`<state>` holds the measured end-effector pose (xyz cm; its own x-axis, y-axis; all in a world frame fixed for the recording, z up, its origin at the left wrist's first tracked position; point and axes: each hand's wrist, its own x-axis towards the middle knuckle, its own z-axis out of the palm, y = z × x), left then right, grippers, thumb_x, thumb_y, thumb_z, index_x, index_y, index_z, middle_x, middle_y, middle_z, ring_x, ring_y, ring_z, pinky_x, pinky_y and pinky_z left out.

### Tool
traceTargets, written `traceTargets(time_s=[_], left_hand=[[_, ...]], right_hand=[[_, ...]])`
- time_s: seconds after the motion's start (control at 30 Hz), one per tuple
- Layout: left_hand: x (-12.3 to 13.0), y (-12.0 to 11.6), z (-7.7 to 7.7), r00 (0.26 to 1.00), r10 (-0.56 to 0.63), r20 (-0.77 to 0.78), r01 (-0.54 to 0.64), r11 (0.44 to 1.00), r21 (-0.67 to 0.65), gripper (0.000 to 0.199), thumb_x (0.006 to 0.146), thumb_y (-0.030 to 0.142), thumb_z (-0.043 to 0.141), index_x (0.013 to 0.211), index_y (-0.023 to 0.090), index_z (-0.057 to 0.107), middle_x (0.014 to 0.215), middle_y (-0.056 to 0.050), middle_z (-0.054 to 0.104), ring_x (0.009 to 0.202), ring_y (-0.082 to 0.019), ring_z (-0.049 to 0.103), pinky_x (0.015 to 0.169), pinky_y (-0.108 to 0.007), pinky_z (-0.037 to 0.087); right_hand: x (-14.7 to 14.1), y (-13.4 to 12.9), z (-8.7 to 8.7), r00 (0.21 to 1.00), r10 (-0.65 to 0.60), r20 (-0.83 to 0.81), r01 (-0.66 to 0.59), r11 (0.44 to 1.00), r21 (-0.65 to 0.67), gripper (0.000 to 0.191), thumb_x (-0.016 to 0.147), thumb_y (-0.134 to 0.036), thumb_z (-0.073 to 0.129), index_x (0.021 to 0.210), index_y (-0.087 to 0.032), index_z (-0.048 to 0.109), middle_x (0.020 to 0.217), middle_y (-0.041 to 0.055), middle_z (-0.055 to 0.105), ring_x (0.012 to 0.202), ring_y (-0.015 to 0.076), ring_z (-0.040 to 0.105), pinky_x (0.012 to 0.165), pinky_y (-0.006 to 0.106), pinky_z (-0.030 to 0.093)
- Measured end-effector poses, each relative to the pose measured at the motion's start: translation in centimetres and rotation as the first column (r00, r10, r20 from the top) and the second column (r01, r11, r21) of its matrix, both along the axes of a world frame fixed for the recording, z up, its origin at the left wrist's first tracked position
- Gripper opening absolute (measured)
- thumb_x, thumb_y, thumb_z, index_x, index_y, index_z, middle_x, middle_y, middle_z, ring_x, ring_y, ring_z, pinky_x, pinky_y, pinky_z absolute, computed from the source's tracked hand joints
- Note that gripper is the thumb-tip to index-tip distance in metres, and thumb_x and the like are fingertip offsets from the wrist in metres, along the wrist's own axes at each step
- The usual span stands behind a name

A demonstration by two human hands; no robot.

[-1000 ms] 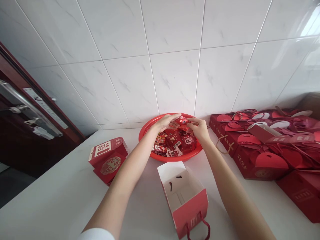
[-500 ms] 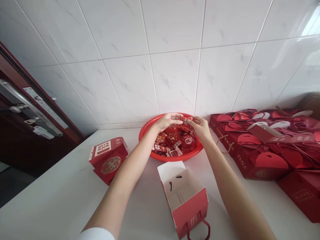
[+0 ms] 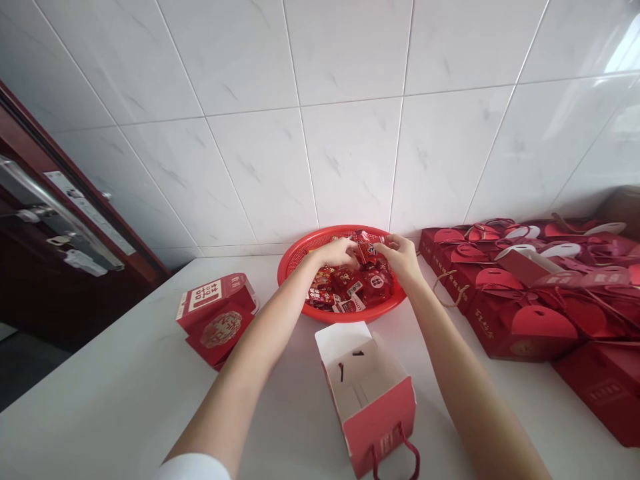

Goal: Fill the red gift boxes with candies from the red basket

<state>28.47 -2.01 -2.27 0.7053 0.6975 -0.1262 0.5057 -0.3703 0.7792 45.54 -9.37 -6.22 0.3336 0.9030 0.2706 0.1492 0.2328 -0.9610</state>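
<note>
A red plastic basket (image 3: 293, 267) stands against the wall, filled with wrapped sweets (image 3: 350, 287), mostly red. Above its right side, my right hand (image 3: 401, 257) pinches one end of a red sweet packet (image 3: 367, 248) between thumb and fingers. My left hand (image 3: 336, 253) is over the sweets, just left of that packet, with its fingers bent and somewhat apart; its fingertips are partly hidden. Between my forearms sits an opened red gift box (image 3: 380, 420) with a white inside and a red cord handle. Two small dark strips show on its inner walls.
Another red box (image 3: 220, 320) with gold print stands left of my left forearm. Rows of closed red gift boxes (image 3: 520, 327) fill the right side of the white table (image 3: 125, 373). White wall tiles (image 3: 350, 160) rise behind, and a dark door (image 3: 45, 267) is at left.
My left hand has come off the sweet packet and moved slightly down into the basket. The packet, now held by my right hand alone, has tilted.
</note>
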Motion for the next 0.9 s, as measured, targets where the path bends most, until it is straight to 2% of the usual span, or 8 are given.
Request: traceTargets(time_s=[0.07,0.17,0.27,0.47,0.57,0.67,0.8,0.9], left_hand=[[-0.2,0.0,-0.2,0.977,0.048,-0.208,-0.044,0.999,0.023,0.022,0.057,0.013,0.075,0.078,0.02,0.076,0.071,-0.001,0.074,0.079,-0.025,0.071,0.076,-0.032,0.053],[-0.2,-0.3,-0.2,0.913,0.014,-0.407,-0.05,0.996,-0.077,0.011,0.057,0.014,0.074,0.066,0.02,0.073,0.067,-0.002,0.073,0.077,-0.025,0.071,0.072,-0.03,0.052],[0.3,-0.6,-0.2,0.869,-0.048,-0.492,-0.004,0.995,-0.104,0.007,0.06,0.022,0.078,0.061,0.019,0.071,0.067,-0.002,0.072,0.077,-0.023,0.07,0.071,-0.029,0.051],[1.4,-1.0,-0.6,0.789,-0.14,-0.599,0.115,0.99,-0.081,0.029,0.048,0.028,0.089,0.05,0.019,0.061,0.058,-0.001,0.064,0.061,-0.019,0.059,0.061,-0.029,0.044],[1.3,-0.9,-0.7,0.807,-0.183,-0.561,0.135,0.983,-0.127,0.031,0.047,0.029,0.09,0.049,0.02,0.06,0.055,0.002,0.06,0.057,-0.017,0.054,0.059,-0.029,0.041],[1.0,-0.7,-0.4,0.881,-0.107,-0.46,0.086,0.994,-0.067,0.026,0.053,0.032,0.087,0.054,0.021,0.064,0.059,0.002,0.063,0.063,-0.018,0.058,0.063,-0.029,0.043],[0.8,-0.2,-0.2,0.993,0.028,-0.113,-0.041,0.993,-0.113,0.02,0.061,0.031,0.084,0.066,0.019,0.07,0.071,0.0,0.071,0.075,-0.021,0.066,0.073,-0.03,0.05],[0.8,-0.1,-0.2,0.989,0.048,0.142,-0.03,0.991,-0.131,0.028,0.061,0.036,0.087,0.075,0.017,0.073,0.079,-0.002,0.072,0.078,-0.02,0.067,0.077,-0.032,0.051]], right_hand=[[-0.1,-0.3,0.3,0.999,-0.021,-0.028,0.021,1.0,0.002,0.023,0.065,-0.036,0.07,0.079,-0.018,0.065,0.067,-0.0009,0.064,0.062,0.0151,0.059,0.059,0.028,0.048],[-0.2,-0.6,0.6,0.999,-0.008,-0.054,0.008,1.0,-0.008,0.02,0.06,-0.033,0.072,0.072,-0.018,0.065,0.061,-0.0027,0.061,0.057,0.014,0.054,0.056,0.028,0.044],[-0.3,-0.7,0.8,0.998,0.003,-0.067,-0.005,1.0,-0.029,0.018,0.058,-0.031,0.072,0.069,-0.018,0.067,0.06,-0.0027,0.062,0.058,0.0153,0.055,0.057,0.029,0.044],[-0.3,-1.0,1.2,0.993,0.01,-0.121,-0.014,0.999,-0.033,0.013,0.056,-0.025,0.07,0.067,-0.018,0.071,0.058,-0.0027,0.065,0.057,0.0152,0.057,0.058,0.029,0.046],[-0.4,-1.1,1.4,0.976,0.035,-0.216,-0.033,0.999,0.012,0.014,0.057,-0.026,0.071,0.07,-0.018,0.071,0.061,-0.0027,0.067,0.059,0.0145,0.059,0.06,0.028,0.048],[-0.4,-1.0,1.4,0.94,0.079,-0.332,-0.061,0.996,0.066,0.019,0.057,-0.029,0.076,0.072,-0.019,0.07,0.066,-0.0016,0.07,0.062,0.0155,0.062,0.062,0.029,0.051],[-0.3,-0.8,1.5,0.892,0.088,-0.444,-0.048,0.994,0.101,0.025,0.058,-0.036,0.081,0.073,-0.02,0.071,0.067,0.0003,0.072,0.065,0.0195,0.067,0.062,0.031,0.054],[-0.2,-0.8,1.5,0.867,0.124,-0.482,-0.074,0.99,0.123,0.028,0.058,-0.042,0.083,0.071,-0.02,0.071,0.064,0.0007,0.071,0.068,0.0221,0.07,0.064,0.033,0.055]])
